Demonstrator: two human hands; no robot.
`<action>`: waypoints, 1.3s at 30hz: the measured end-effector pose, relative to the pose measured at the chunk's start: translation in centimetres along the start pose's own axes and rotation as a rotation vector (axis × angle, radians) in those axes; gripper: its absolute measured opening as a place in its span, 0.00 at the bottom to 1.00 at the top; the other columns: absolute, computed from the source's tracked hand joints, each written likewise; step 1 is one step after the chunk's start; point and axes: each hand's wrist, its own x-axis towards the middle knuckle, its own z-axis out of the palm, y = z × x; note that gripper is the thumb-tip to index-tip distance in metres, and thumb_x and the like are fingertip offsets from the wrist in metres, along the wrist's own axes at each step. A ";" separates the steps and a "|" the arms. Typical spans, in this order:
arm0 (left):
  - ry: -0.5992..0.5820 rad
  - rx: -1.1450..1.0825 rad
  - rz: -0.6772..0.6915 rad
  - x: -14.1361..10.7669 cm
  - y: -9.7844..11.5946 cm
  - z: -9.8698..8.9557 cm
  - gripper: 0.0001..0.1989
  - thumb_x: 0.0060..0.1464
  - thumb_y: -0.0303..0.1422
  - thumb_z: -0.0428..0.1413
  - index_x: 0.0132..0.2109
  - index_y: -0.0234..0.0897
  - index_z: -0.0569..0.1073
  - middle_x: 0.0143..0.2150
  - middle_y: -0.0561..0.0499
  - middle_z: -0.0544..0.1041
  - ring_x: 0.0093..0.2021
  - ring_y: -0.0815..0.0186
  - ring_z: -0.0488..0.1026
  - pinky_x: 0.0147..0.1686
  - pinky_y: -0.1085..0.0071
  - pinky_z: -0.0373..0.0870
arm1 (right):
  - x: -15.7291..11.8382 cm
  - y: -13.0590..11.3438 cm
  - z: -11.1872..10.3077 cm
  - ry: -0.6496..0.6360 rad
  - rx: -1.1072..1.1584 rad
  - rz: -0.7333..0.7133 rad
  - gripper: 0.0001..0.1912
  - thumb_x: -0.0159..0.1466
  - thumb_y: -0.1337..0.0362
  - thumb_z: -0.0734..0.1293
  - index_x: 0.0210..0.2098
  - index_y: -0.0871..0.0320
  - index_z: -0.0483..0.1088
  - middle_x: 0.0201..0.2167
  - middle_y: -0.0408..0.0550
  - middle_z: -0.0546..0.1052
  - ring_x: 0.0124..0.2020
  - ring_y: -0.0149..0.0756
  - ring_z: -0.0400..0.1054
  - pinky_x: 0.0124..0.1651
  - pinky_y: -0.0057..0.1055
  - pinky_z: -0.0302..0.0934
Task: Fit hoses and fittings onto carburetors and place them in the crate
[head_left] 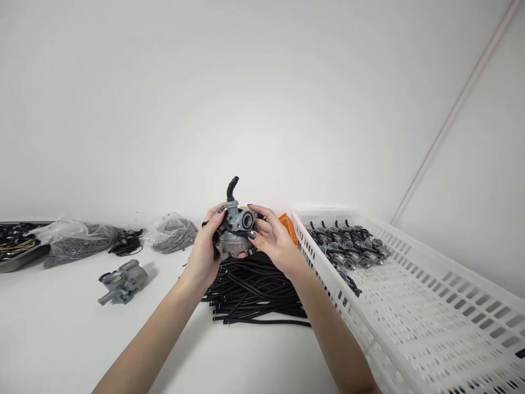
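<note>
Between my two hands is a grey metal carburetor (234, 229), held up above the table with a short bent black rubber cap and cable boot (232, 187) rising from its top. My left hand (205, 249) grips its left side, thumb towards the top. On the other side my right hand (275, 239) closes round it, thumb by the round intake opening. The fingers behind the carburetor are partly hidden. Below lies a heap of black rubber hoses (258, 290). Another carburetor (123, 281) rests on the table to the left.
A white perforated crate (410, 241) on the right holds several carburetors (348, 243) in rows. Behind my right hand stands an orange basket (289, 227). Plastic bags of small parts (170, 232), black pieces (126, 242) and a metal tray (24, 257) line the wall side.
</note>
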 end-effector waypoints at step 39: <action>-0.404 -0.043 -0.491 0.0 -0.3 -0.2 0.30 0.60 0.53 0.58 0.61 0.39 0.73 0.36 0.42 0.83 0.26 0.51 0.83 0.19 0.64 0.78 | -0.4 -1.3 -0.2 0.205 0.008 -0.018 0.18 0.62 0.46 0.74 0.41 0.52 0.85 0.56 0.50 0.78 0.62 0.51 0.69 0.65 0.45 0.64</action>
